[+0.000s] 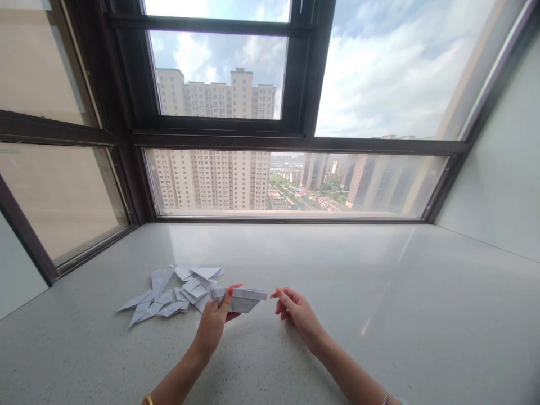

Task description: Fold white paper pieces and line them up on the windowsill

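My left hand (216, 323) is closed on a folded white paper boat (247, 301), with the thumb on top and the fingers beneath. The paper is long, with a straight band along its upper edge and a slanted right end. Just beyond that end is my right hand (295, 312), its fingers loosely curled and slightly apart, holding nothing. A small gap shows between its fingertips and the paper. Left of my left hand lies a loose heap of folded white paper pieces (160, 281), some pointed and some overlapping. The held paper and my left hand hide part of the heap's right side.
The pale speckled sill (358, 270) reaches back to dark-framed windows (228, 140). A white wall (498, 157) rises at the right. Tall buildings (215, 180) stand outside. Light reflects off the sill's surface.
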A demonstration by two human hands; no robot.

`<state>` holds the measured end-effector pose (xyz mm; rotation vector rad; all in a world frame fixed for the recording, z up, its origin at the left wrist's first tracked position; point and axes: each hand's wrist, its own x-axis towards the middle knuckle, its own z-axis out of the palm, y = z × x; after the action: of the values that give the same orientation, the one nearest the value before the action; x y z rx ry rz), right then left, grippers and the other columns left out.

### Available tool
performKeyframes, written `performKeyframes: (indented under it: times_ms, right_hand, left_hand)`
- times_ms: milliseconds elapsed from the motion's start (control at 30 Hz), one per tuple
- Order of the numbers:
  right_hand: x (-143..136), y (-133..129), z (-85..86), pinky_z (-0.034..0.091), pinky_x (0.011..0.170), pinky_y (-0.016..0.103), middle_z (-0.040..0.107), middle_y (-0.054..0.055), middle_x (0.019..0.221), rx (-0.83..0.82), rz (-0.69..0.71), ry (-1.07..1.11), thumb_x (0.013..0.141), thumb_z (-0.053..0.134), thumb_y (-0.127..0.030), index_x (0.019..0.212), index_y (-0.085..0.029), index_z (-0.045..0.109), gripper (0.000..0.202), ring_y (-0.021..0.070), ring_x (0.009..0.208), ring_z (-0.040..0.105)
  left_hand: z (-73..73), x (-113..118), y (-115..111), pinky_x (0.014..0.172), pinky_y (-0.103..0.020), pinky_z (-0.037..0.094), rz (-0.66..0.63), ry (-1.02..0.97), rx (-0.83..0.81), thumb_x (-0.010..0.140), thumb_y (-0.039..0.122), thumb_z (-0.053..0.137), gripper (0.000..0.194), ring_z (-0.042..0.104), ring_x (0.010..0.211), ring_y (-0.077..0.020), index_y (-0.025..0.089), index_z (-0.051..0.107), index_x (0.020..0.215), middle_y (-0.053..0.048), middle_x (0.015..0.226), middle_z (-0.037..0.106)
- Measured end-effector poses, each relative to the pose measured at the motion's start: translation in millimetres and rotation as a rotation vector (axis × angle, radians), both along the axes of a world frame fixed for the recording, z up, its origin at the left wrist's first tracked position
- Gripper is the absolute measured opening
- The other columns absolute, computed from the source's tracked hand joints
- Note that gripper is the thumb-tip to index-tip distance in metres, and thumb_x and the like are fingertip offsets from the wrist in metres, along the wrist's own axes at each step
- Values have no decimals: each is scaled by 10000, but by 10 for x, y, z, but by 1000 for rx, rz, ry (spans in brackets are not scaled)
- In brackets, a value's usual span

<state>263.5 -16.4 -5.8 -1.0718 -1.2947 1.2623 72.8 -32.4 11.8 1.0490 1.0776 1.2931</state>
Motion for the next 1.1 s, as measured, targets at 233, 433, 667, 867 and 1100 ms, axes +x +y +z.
performKeyframes:
  times_ms: [233,433,667,867,1100]
  right_hand:
    - [4,15,-15,341,428,199,516,-41,474,17,1,6,671,517,-565,699,-156,588,416,71,410,420]
    - [-1,12,-24,396,448,225,520,-45,462,-1,20,41,651,525,-589,707,-162,576,433,86,401,465]
    - [-2,19,-22,462,542,282,531,-39,453,3,18,84,625,546,-605,697,-161,572,450,116,438,531]
    - [16,23,-35,467,587,297,549,-28,473,1,7,71,615,546,-619,708,-157,588,473,136,482,571]
    - [20,31,-58,461,585,290,569,-16,503,-7,6,74,633,541,-609,692,-157,594,459,135,492,573]
  left_hand:
    - [12,5,-5,684,-299,534,5,-33,-21,679,411,616,363,615,863,-239,154,649,932,-62,905,676]
    - [14,11,-4,686,-296,537,22,-66,-43,703,331,618,272,620,859,-231,150,660,901,-58,886,679]
    - [3,8,4,673,-289,538,19,-60,-30,715,337,605,279,620,855,-226,154,653,920,-58,902,675]
    - [-14,-3,4,702,-300,523,9,-93,-49,715,385,592,319,609,885,-235,157,646,931,-77,958,662]
    - [3,-16,9,741,-265,512,46,-346,-190,801,260,517,220,621,863,-183,151,617,964,-87,1005,645]
